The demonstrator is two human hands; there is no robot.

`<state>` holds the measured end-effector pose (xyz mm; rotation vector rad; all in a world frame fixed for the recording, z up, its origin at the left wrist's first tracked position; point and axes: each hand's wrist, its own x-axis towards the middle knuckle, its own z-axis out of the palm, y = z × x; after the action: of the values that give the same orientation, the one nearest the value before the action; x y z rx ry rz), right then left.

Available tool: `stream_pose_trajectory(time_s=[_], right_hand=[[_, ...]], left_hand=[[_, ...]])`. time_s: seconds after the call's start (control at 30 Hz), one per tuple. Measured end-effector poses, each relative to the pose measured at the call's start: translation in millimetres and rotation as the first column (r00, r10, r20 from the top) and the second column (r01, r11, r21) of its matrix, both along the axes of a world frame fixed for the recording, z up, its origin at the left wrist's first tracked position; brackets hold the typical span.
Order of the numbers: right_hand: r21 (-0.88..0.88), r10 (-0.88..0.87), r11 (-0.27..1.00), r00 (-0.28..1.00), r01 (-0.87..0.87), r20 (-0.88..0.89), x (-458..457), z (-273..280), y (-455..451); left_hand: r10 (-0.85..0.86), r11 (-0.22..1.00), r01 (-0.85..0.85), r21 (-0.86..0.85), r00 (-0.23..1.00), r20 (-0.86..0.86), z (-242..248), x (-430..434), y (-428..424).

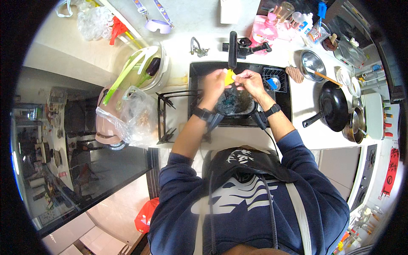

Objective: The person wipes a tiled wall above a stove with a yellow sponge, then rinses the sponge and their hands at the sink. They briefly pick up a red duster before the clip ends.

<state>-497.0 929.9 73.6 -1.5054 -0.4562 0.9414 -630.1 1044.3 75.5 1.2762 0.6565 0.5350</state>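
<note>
My left hand (214,85), slightly blurred, and my right hand (251,83) meet over the black sink (199,71). Between their fingertips they hold a small yellow piece (229,77), possibly a sponge or cloth; its kind is unclear. The black faucet spout (233,51) reaches down just above it. Below my hands, a dark basin (236,103) holds foamy water. A black metal pot grate (163,119) lies left of my left wrist, its far end reaching into the sink.
At left stand a clear plastic bin (164,68) with leafy greens and an eggplant (153,66), and a plastic bag (140,114). A wire basket (283,81) hangs at the sink's right. Farther right are a black wok (333,106), a steel bowl (313,65) and pots (355,127).
</note>
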Motion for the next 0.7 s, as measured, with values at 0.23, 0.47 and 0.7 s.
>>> stream_pose_trajectory(time_s=[0.23, 0.47, 0.7], right_hand=[[0.089, -0.124, 0.987, 0.984, 0.136, -0.129, -1.6, -6.1, -4.0], [0.059, 0.098, 0.994, 0.993, -0.095, -0.058, 8.1, -3.1, 0.3], [-0.147, 0.213, 0.975, 0.881, -0.165, 0.422, 6.2, 12.2, 14.8]], left_hand=[[0.0, 0.999, 0.003, -0.051, 0.998, 0.063, -0.4, 0.1, -4.3], [-0.03, 0.999, 0.029, 0.018, 0.998, 0.051, -11.8, -16.6, 13.0], [-0.041, 0.998, 0.037, 0.053, 0.996, 0.085, -28.7, -15.2, 17.1]])
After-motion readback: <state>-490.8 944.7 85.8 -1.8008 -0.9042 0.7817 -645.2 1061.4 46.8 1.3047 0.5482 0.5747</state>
